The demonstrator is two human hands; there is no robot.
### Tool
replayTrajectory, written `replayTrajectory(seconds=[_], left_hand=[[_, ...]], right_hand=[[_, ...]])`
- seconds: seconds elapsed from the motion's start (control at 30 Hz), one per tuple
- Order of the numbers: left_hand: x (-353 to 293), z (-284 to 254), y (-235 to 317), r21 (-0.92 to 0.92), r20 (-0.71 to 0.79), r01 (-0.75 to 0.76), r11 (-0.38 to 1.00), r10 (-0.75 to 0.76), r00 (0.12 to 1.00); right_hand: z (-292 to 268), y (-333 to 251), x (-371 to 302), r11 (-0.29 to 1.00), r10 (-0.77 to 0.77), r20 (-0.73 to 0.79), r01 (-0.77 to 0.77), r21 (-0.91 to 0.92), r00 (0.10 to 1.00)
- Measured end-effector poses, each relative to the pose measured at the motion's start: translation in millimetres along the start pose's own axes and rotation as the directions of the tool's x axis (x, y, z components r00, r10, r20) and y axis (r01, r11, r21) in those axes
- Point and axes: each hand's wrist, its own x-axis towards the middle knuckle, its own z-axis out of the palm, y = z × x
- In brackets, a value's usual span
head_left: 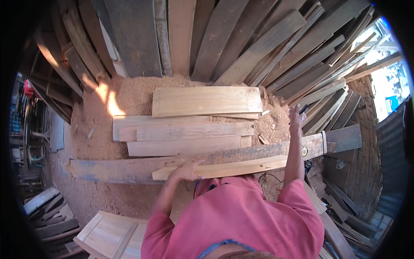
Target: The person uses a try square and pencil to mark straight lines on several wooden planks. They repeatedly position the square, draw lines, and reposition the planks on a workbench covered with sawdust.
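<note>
Spread flat, my left hand (186,170) rests on the left part of a pale narrow board (241,167), its fingers reaching over the wood. That board lies along the near edge of a long weathered plank (112,169), close against my body. My right hand (296,118) is raised past the far side of the plank, to the right, with a short black pen-like stick (304,108) in its fingers. The exact kind of stick is too small to tell. A yellow tape measure (304,151) sits on the plank below my right forearm.
Beyond the plank, several cut boards (207,101) lie on sawdust (133,93). Tall planks (179,39) lean along the far side and right. A panelled wooden piece (108,233) lies at lower left, with stacked offcuts (54,216) beside it. More scrap wood (340,203) fills the lower right.
</note>
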Motion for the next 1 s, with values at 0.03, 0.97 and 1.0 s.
replayTrajectory(seconds=[0.03,0.97,1.0], left_hand=[[2,-2,4,0.035,0.050,0.032,0.999,-0.034,0.998],[94,43,93,0.069,0.153,0.136,0.988,-0.145,0.978],[89,51,98,0.170,0.149,0.106,0.980,-0.132,0.980]], right_hand=[[-4,-8,17,0.993,-0.108,0.011,0.107,0.050,0.994],[-5,146,17,0.898,0.305,0.414,-0.115,-0.424,0.858],[-2,145,11,0.886,0.307,0.438,-0.086,-0.456,0.845]])
